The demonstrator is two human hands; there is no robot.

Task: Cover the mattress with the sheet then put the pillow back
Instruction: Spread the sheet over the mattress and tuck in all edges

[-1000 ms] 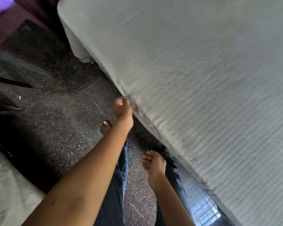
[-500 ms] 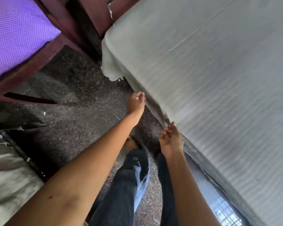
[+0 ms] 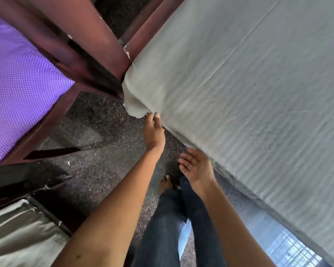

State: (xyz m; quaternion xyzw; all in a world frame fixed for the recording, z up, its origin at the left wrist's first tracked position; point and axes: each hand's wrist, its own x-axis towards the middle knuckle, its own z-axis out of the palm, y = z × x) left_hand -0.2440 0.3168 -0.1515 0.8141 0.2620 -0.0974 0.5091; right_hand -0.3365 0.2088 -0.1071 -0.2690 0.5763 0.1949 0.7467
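Sheet [image 3: 239, 93], grey-green cloth with fine ribs and pressed fold creases, covers the hidden mattress from 12 to 4 o'clock. Its corner hangs loose beside the reddish wooden bedpost [image 3: 104, 39]. Left hand [image 3: 154, 132] pinches the sheet's hanging edge near centre. Right hand [image 3: 196, 167], at 5 o'clock from the left, is palm-up with fingers relaxed, holding nothing, just beside the draped side. Purple dotted cushion [image 3: 17, 83] sits at 9 o'clock above the speckled floor [image 3: 96, 132].

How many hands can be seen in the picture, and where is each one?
2. The left hand pinches the sheet by its hanging corner; the right hand, open, is lower, beside the same sheet edge.
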